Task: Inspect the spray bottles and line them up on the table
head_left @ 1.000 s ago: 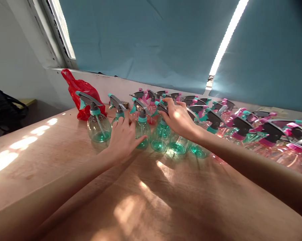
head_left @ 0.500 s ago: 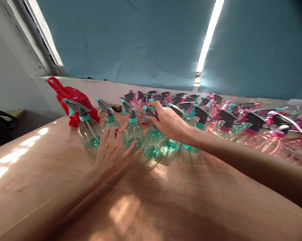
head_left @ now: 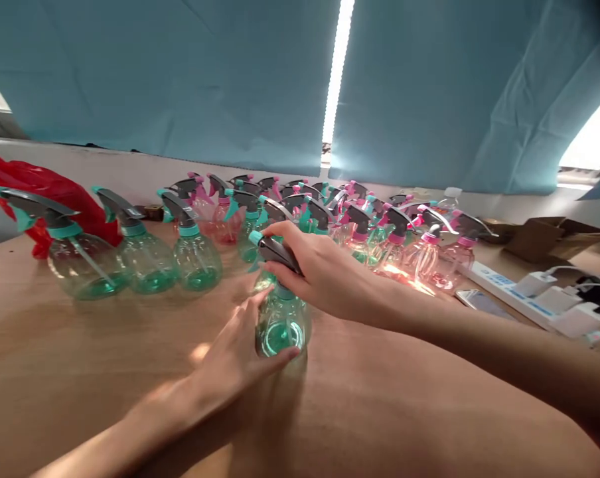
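Tabletop (head_left: 389, 405) in warm brown, with a faint grain and a soft sheen, fills the lower part of the view, darker where shadow falls below the hands and paler in a small patch of light near the left wrist. Over its front middle is the green spray bottle (head_left: 283, 328), about upright; whether its base touches the wood cannot be told. The right hand (head_left: 324, 269) has its fingers closed around the grey spray head, the turquoise nozzle poking out to the left. The left hand (head_left: 235, 352) is cupped at the bottle's left side, thumb spread wide across the front near the base; how firmly it presses, if at all, cannot be told. Three green bottles (head_left: 196, 259) stand in a row at the left, before a crumpled red plastic bag (head_left: 66, 182). Behind the right hand and off to its right crowd more spray bottles (head_left: 462, 255), pink and green, their heads overlapping. Farther right lie a phone (head_left: 484, 304), a white power strip (head_left: 499, 282) with chargers (head_left: 581, 318) plugged in, and an open cardboard box (head_left: 541, 239). A low white wall (head_left: 105, 166) runs along the back, and above it hang blue-green curtains (head_left: 205, 86), split by one bright strip of light (head_left: 337, 73), with a glaring window (head_left: 593, 139) at the right edge.
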Demonstrator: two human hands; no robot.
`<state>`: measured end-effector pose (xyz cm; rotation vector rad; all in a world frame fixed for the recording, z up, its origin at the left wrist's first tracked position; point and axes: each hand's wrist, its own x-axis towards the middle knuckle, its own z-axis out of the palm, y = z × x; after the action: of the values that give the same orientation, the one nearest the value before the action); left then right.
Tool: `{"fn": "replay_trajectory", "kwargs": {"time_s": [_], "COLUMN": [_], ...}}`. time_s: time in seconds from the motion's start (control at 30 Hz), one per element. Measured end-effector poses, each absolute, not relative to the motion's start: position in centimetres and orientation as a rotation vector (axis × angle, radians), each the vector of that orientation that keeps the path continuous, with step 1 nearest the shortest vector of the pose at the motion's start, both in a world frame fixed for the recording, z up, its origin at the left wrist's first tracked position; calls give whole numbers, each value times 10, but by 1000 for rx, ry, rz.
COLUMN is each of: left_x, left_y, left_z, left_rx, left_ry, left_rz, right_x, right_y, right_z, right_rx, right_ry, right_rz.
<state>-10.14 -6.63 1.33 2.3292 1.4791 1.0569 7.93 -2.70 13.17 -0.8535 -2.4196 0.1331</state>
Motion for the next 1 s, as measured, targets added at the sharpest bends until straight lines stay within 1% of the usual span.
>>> {"fn": "replay_trajectory", "kwargs": {"time_s": [0.13, 0.27, 0.37, 0.6, 0.83, 0.93, 1.0], "left_x": [-70, -45, -27, 16, 40, 40, 40], "left_y": [-69, -65, -57, -34, -17, -10, -5], "left_z": [17, 14, 8, 2, 6, 4, 2], "left_rx": [2333, 2357, 2347, 2383, 2371, 2360, 2349], "left_ry": [1328, 1233, 1168, 945, 857, 843, 838], "left_rz": [964, 964, 976, 963, 930, 915, 914], "right_x": [118, 158, 182, 209, 214, 214, 213], "right_y": [-31, -30, -28, -22, -13, -6, 1], "right_z": [125, 114, 106, 93, 98, 97, 93], "right_rx": [-867, -797, -731, -828, -856, -901, -852], "right_ry": [-2328, -2222, -2173, -2131, -1905, -1909, -1888], "right_rz": [307, 607, 717, 689, 925, 925, 900]}}
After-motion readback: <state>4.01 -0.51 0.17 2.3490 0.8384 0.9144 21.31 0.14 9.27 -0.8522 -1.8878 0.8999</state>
